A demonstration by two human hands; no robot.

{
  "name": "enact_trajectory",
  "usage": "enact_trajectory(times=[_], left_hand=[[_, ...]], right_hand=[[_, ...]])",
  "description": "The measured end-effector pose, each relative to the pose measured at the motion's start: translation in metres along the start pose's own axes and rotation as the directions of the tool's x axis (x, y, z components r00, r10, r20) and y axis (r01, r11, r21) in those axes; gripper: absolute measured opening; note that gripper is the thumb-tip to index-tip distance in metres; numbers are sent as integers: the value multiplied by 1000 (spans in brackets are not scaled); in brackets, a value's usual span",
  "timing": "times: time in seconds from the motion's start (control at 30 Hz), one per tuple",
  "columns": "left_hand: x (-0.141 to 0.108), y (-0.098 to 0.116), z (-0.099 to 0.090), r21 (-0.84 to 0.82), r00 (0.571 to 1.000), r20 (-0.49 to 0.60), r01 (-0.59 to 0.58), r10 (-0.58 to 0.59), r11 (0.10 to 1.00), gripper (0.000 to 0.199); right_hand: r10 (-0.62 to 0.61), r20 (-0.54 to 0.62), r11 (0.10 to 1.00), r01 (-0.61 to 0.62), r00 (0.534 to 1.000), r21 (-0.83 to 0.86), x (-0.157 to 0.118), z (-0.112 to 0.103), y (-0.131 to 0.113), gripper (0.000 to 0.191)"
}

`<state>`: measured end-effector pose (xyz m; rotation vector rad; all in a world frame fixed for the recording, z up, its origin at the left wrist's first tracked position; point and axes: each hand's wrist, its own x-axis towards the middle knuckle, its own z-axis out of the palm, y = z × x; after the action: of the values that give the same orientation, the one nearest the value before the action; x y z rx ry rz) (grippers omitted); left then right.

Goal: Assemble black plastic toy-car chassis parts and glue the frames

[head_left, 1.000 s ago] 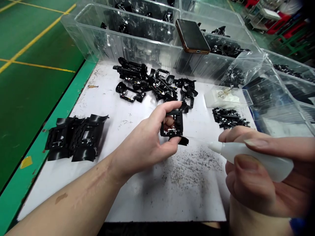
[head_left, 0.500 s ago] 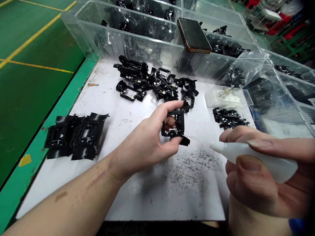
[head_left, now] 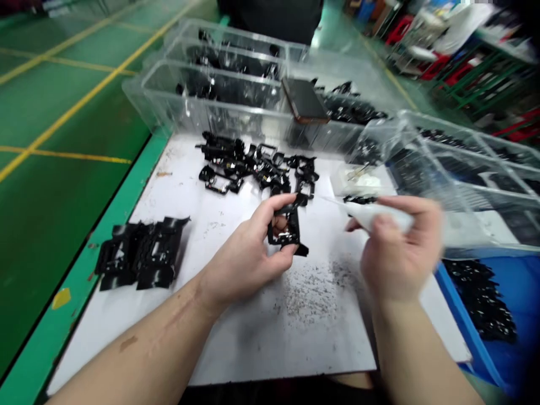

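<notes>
While black frame point(head_left: 295, 226) is pinched above desk point(head_left: 236, 343) by left hand point(head_left: 247, 250), fingers closed on opposite ends, seemingly leaving middle exposed, white bottle point(head_left: 363, 214) is gripped at three o'clock by right hand point(head_left: 399, 256), fingers closed. Paired parts point(head_left: 137, 252) laid at nine, apparently separated from pile point(head_left: 266, 170) at eleven. No writing legible.

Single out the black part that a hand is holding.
It's the open-framed black part in the left hand, gripped at its two ends. The two parts at the left and the pile at the back lie on the white board, unheld.
</notes>
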<state>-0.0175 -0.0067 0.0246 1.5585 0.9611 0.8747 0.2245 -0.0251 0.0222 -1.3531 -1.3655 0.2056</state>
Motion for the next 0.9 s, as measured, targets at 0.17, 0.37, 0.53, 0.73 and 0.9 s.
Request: enact_trajectory(times=[0.17,0.37,0.53,0.73,0.9], left_hand=[[2,-1,0,-14,999,35,-11,12,1000,64],[3,-2,0,68,998,66,2,-6,998,65],[2,-5,1,101,997,78,-15,7,995,67],[3,-2,1,161,993,121,-13,-7,987,66],[3,2,1,168,988,149,12,-38,986,66]], right_hand=[[215,152,974,-223,965,37,9,23,25,24],[209,252,978,-203,945,-50,0,49,21,38],[211,354,973,-159,911,-169,5,29,1,60],[216,116,932,-169,969,-322,63,-14,13,24],[108,19,908,-90,994,-409,105,4,52,27]])
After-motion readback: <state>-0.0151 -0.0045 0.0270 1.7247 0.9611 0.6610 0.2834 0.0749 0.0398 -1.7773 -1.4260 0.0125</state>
